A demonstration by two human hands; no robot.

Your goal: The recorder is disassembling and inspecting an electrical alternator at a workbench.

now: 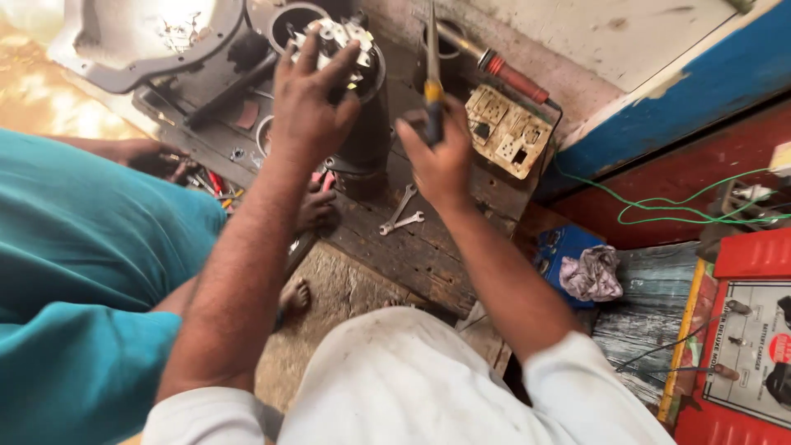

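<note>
White-sleeved arms reach up; left hand (pixel 306 103) fingers spread over black motor (pixel 350 99) top, right hand (pixel 441 161) just right of motor gripping yellow-handled screwdriver (pixel 432 78), spanners (pixel 401 214) below.

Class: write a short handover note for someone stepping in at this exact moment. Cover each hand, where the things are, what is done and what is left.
Left hand: fingers spread on the top of the upright dark motor housing.
Right hand: gripping a yellow-handled screwdriver, held upright.
Nearby: two spanners on the wooden board, a worn socket board to the right.
Done: the housing's top is open, metal parts exposed.
Left: the screwdriver has not yet reached the housing.
</note>
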